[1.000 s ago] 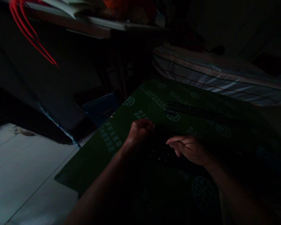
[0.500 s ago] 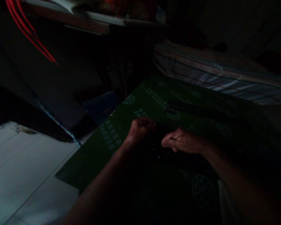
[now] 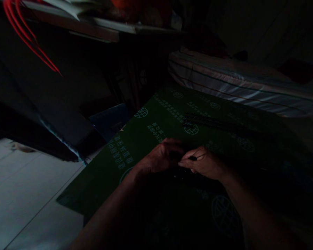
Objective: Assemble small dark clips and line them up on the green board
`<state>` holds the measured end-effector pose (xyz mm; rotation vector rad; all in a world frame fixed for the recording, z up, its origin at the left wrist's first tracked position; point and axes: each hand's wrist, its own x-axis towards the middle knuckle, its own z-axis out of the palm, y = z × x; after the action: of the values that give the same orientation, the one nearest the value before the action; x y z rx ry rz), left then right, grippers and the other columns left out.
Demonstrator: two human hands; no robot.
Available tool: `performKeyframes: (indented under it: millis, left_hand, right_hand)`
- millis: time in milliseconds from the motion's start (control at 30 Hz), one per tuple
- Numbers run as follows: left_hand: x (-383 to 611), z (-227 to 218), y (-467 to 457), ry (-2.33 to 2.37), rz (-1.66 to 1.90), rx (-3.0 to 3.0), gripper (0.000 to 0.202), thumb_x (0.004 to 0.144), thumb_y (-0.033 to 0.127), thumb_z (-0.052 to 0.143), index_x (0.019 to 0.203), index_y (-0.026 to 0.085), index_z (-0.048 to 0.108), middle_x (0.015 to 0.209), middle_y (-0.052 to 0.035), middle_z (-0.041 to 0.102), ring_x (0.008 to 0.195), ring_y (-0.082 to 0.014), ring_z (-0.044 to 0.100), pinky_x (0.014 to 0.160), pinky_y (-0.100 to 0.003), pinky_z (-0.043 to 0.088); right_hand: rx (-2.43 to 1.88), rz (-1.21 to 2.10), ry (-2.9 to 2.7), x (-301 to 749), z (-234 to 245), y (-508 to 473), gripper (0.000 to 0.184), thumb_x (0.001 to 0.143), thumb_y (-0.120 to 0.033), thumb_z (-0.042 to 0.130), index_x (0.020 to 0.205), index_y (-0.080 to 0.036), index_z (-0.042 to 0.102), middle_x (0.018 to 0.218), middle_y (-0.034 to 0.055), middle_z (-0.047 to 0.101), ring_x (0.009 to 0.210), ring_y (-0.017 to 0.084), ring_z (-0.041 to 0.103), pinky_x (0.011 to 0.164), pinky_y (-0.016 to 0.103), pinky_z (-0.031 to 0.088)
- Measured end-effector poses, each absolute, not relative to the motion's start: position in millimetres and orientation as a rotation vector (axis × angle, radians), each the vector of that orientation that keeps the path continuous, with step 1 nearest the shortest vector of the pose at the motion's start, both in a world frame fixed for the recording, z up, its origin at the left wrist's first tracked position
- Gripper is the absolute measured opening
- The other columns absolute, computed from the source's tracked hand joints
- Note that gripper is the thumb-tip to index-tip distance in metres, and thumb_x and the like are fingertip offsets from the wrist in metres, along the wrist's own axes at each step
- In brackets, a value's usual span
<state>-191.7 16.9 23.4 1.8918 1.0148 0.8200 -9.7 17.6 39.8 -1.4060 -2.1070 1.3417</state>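
The scene is very dark. My left hand (image 3: pixel 161 158) and my right hand (image 3: pixel 203 163) meet fingertip to fingertip over a green printed sheet (image 3: pixel 146 132) spread on a low surface. The right hand's fingers pinch a small dark piece (image 3: pixel 192 158). The left hand is curled closed against it; what it grips is hidden. Under the hands lies a scatter of small dark parts (image 3: pixel 182 173), barely visible. A row of dark pieces (image 3: pixel 211 121) lies farther back on the sheet.
A striped mattress or folded bedding (image 3: pixel 237 86) lies behind the sheet at right. A pale tiled floor (image 3: pixel 21 194) is at lower left. A blue box (image 3: pixel 109 119) sits by the sheet's left edge. Red strands (image 3: pixel 28 38) hang at top left under a shelf.
My right hand rose, closed its fingers on a small dark piece and moved left. My left hand shifted right and down until the two hands met.
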Motion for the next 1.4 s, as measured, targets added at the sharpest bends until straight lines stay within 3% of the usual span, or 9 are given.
performKeyframes:
  millis: [67,133,300,533,767,867,1100,1400]
  left_hand:
    - [-191.2,24.2,16.9,0.963,0.739,2.070,0.031,0.061,0.014,0.072,0.092,0.022,0.071,0.127,-0.0098,0.054,0.122,-0.0314,0.042,0.099,-0.045,0.033]
    - [-190.0,22.4,17.7,0.939,0.688,2.173,0.035,0.063,0.017,0.072,0.097,0.022,0.070,0.131,-0.0106,0.050,0.125,-0.0323,0.038,0.102,-0.047,0.029]
    - [-185.5,12.4,19.5,0.935,0.643,2.369,0.031,0.070,0.017,0.065,0.101,0.016,0.067,0.123,-0.0137,0.056,0.117,-0.0277,0.046,0.100,-0.043,0.034]
    - [-186.0,7.3,20.9,1.003,0.631,2.441,0.026,0.069,0.016,0.066,0.094,0.016,0.070,0.122,-0.0133,0.056,0.117,-0.0290,0.045,0.097,-0.042,0.038]
    - [-185.1,10.2,24.5,1.016,0.677,2.425,0.028,0.072,0.013,0.059,0.098,0.017,0.068,0.120,-0.0115,0.058,0.112,-0.0264,0.050,0.094,-0.042,0.041]
    - [-186.4,3.8,28.6,1.010,0.722,2.434,0.035,0.072,0.014,0.058,0.106,0.021,0.065,0.119,-0.0095,0.059,0.110,-0.0261,0.051,0.093,-0.041,0.042]
    - [-190.0,-0.9,33.4,0.931,0.706,2.496,0.027,0.075,0.015,0.056,0.098,0.023,0.068,0.119,-0.0077,0.059,0.108,-0.0255,0.052,0.090,-0.037,0.044]
    - [-190.9,-4.1,36.8,0.935,0.670,2.531,0.025,0.077,0.021,0.059,0.099,0.025,0.068,0.118,-0.0074,0.058,0.107,-0.0263,0.053,0.088,-0.038,0.045]
  right_hand:
    - [-1.433,1.313,-2.059,-14.6,41.0,15.1,0.020,0.071,-0.034,0.064,0.067,-0.015,0.069,0.045,-0.0039,0.051,0.040,0.006,0.042,0.037,0.016,0.028]
    - [-1.435,1.264,-2.020,-19.2,39.4,13.2,0.019,0.071,-0.030,0.063,0.062,-0.014,0.068,0.046,-0.0027,0.053,0.042,0.006,0.043,0.038,0.017,0.029]
    - [-1.471,1.011,-1.911,-27.4,25.8,4.6,0.017,0.070,-0.028,0.061,0.061,-0.014,0.067,0.050,-0.0005,0.058,0.045,0.008,0.048,0.041,0.018,0.033]
    - [-1.553,0.830,-1.807,-35.4,17.2,-6.4,0.016,0.071,-0.029,0.059,0.062,-0.017,0.062,0.057,0.0016,0.062,0.053,0.011,0.054,0.048,0.019,0.038]
    - [-1.506,0.780,-1.811,-36.6,9.7,-3.2,0.008,0.073,-0.024,0.056,0.079,-0.020,0.060,0.069,0.0014,0.065,0.061,0.013,0.059,0.054,0.020,0.041]
    - [-1.498,0.686,-1.847,-39.0,4.9,-2.9,0.008,0.073,-0.022,0.054,0.079,-0.021,0.059,0.067,0.0000,0.064,0.059,0.012,0.058,0.054,0.020,0.040]
    - [-1.500,0.602,-1.665,-44.5,-8.7,-2.1,0.009,0.065,-0.016,0.050,0.072,-0.022,0.049,0.058,-0.0046,0.052,0.050,0.010,0.048,0.046,0.019,0.032]
    - [-1.462,0.684,-1.512,-38.3,-5.1,-1.5,0.009,0.062,-0.017,0.049,0.070,-0.021,0.048,0.061,-0.0049,0.048,0.058,0.011,0.047,0.054,0.021,0.037]
